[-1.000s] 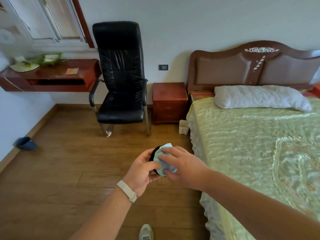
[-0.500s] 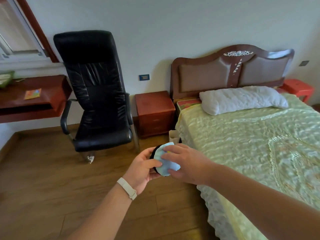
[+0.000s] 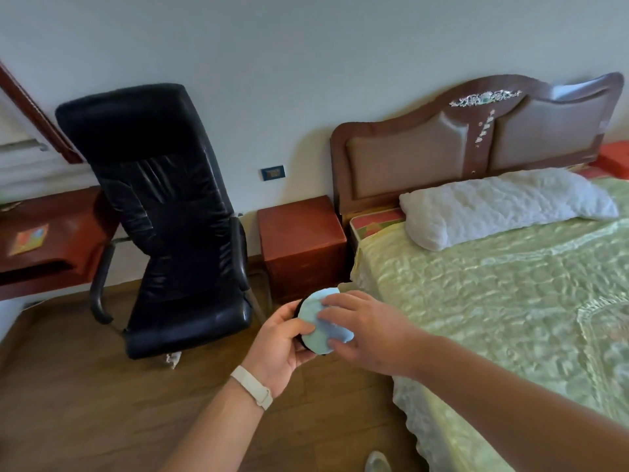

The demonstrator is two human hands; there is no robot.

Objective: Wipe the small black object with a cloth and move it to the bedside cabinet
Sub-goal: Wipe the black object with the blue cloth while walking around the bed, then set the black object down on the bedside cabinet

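My left hand (image 3: 279,345) holds a small round black object (image 3: 299,310), of which only a dark rim shows. A light blue cloth (image 3: 320,323) covers its face. My right hand (image 3: 369,330) presses the cloth onto the object with its fingers. Both hands are held in the air just in front of the reddish wooden bedside cabinet (image 3: 301,241), which stands against the wall between the chair and the bed. The cabinet's top is bare.
A black leather chair (image 3: 170,216) stands left of the cabinet. A bed with a green cover (image 3: 510,318), white pillow (image 3: 503,206) and brown headboard fills the right. A reddish wall desk (image 3: 51,240) is at far left. The floor is wood.
The view has moved closer to the cabinet and bed and turned right. Both hands stay on the object, the right one rubbing the cloth across it.
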